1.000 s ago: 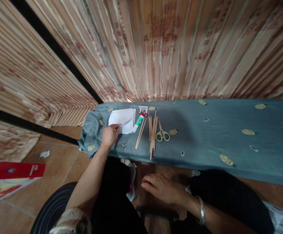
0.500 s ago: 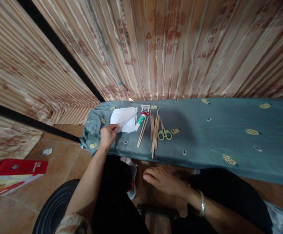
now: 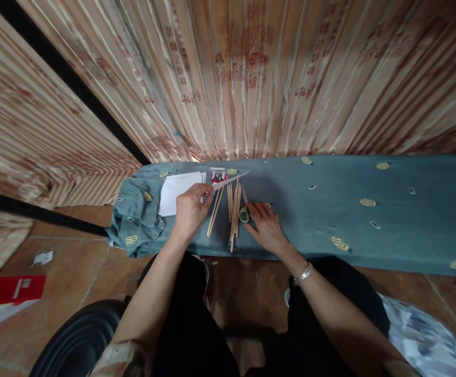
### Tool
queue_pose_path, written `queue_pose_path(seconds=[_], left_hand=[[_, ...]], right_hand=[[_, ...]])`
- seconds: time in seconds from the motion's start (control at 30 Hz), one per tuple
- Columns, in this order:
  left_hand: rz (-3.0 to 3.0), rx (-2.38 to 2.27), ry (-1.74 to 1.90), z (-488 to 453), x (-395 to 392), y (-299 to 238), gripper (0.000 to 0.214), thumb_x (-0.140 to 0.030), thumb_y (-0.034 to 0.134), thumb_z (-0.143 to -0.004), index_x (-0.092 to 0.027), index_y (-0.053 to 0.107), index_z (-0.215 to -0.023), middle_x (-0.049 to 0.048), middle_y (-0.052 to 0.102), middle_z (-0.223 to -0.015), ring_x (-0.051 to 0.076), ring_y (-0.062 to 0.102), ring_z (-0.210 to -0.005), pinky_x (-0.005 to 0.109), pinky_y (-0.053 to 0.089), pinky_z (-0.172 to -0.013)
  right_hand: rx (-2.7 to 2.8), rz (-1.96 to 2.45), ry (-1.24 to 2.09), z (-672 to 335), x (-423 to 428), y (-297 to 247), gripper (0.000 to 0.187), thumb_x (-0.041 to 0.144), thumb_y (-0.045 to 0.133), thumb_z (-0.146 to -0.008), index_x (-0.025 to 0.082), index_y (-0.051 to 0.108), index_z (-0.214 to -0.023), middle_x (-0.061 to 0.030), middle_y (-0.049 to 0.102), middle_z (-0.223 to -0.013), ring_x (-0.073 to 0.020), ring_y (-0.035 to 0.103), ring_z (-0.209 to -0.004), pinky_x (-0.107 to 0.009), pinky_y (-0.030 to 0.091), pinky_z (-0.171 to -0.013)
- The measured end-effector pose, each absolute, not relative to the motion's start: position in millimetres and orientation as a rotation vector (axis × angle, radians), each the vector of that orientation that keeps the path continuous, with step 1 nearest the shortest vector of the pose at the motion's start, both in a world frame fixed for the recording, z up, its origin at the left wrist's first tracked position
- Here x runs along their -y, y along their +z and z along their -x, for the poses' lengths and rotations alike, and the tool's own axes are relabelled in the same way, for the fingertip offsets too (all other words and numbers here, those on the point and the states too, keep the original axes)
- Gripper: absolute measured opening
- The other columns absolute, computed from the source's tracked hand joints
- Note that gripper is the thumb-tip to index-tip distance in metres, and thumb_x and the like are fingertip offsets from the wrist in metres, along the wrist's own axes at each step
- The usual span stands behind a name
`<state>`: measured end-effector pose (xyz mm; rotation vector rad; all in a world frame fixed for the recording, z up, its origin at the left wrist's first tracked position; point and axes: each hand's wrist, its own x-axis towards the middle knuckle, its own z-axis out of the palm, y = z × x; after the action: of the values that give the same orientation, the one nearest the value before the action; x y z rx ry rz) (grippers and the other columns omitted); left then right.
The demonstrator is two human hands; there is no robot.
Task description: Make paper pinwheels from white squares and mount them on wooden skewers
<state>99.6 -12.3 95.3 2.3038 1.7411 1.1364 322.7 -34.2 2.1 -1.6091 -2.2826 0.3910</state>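
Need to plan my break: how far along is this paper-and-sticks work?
Done: sticks, scissors and paper stack lie set out on the cloth. In hand: left hand holds one sheet; right hand rests on the scissors. Left: the sticks lie loose, none joined.

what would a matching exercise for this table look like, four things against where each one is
Things
1. sheet of paper
2. scissors
3. wooden sticks
4. small red box

Places
A. at the fingertips of the right hand
B. pinched in the left hand
C. lying on the cloth between the two hands
D. at the far edge, near the curtain

Pairs: 1-B, 2-A, 3-C, 4-D
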Motion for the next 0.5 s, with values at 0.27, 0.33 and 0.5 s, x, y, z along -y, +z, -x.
queue_pose_path(seconds=[0.27,0.33,0.5], left_hand=[[-2.202,-1.756,1.257,-118,-10,88,0.014,-0.019,0.057,-0.086,-0.016,0.071,-0.091,0.0054,0.075,-0.093,0.017,0.071,-0.084,0.027,0.055,-0.079],[-2.2,-1.74,1.238,-120,-8,83,0.015,-0.02,0.056,-0.088,-0.017,0.07,-0.092,0.005,0.075,-0.094,0.017,0.071,-0.086,0.026,0.055,-0.081],[-2.402,-1.605,1.161,-134,-2,74,0.016,-0.02,0.052,-0.093,-0.019,0.068,-0.093,0.0041,0.074,-0.097,0.017,0.07,-0.094,0.025,0.054,-0.086]], right_hand=[[2.349,1.566,0.431,-266,31,8,0.052,0.028,0.05,-0.093,0.018,0.046,-0.144,-0.0172,0.044,-0.15,-0.0338,0.037,-0.136,-0.049,0.036,-0.104],[2.352,1.553,0.441,-263,29,9,0.051,0.028,0.05,-0.094,0.018,0.046,-0.144,-0.0169,0.045,-0.149,-0.0332,0.038,-0.135,-0.048,0.037,-0.104],[2.341,1.601,0.441,-274,35,14,0.05,0.029,0.052,-0.093,0.014,0.05,-0.141,-0.0191,0.046,-0.148,-0.0347,0.04,-0.134,-0.05,0.038,-0.104]])
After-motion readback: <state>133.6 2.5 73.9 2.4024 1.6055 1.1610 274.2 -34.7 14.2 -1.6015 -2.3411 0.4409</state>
